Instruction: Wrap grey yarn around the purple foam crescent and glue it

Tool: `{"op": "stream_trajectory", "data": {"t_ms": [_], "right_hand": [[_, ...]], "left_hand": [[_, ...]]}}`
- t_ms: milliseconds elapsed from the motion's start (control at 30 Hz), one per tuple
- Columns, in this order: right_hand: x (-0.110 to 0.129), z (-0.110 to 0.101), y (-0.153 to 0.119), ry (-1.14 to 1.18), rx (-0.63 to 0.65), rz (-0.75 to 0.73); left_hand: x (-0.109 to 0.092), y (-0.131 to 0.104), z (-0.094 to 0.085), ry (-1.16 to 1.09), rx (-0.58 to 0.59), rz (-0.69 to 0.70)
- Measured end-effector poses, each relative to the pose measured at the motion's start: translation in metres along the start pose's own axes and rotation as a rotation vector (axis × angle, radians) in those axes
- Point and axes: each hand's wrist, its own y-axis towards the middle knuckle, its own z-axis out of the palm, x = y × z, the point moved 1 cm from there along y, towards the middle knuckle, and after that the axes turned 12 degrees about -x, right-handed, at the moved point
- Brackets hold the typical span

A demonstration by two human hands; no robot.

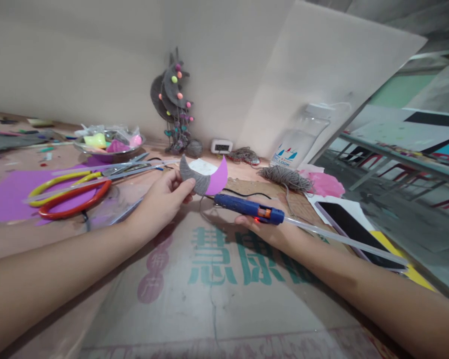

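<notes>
Two bare hands meet above a cardboard sheet [224, 311] on a cluttered table [69, 254], one with a craft piece and the other with a glue gun. The left hand [168, 192] pinches a small crescent [204, 183] at its gray, yarn-wrapped end, thumb pressed on the near face and the fingers closed behind it with only the piece's thickness between. The crescent's other end, bare and purple, points up to the right, clear of the grip. The right hand [264, 232] holds a blue glue gun [249, 208] from below, its fingers largely hidden by the tool; how tightly they curl cannot be told. A small red light glows on the gun and a clear glue stick [344, 240] juts from its rear. The nozzle sits by the crescent's lower edge, near the left fingertips; whether it touches is unclear. A gray strand hangs beneath the crescent. At left, scissors [105, 185] with red and yellow handles lie over a purple sheet [7, 194], near a metal bowl [110, 155]. Behind stand a white digital clock [221, 146] and a gray crescent ornament [175, 92] dotted with bright balls. At right are a bundle of gray yarn [284, 178], a clear bottle [301, 134] and a phone [359, 234].
</notes>
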Motion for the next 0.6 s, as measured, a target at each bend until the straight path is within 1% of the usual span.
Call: {"op": "stream_trajectory", "data": {"t_ms": [300, 433, 600], "right_hand": [[0.003, -0.002, 0.000, -0.017, -0.033, 0.080], [0.002, -0.002, 0.000, -0.015, -0.058, 0.053], [-0.007, 0.000, -0.002, -0.003, -0.078, 0.023]], "left_hand": [[-0.001, -0.001, -0.001, 0.010, 0.014, -0.016], [-0.001, -0.001, 0.000, 0.017, 0.022, -0.028], [-0.002, -0.001, 0.001, 0.031, 0.014, -0.046]]}}
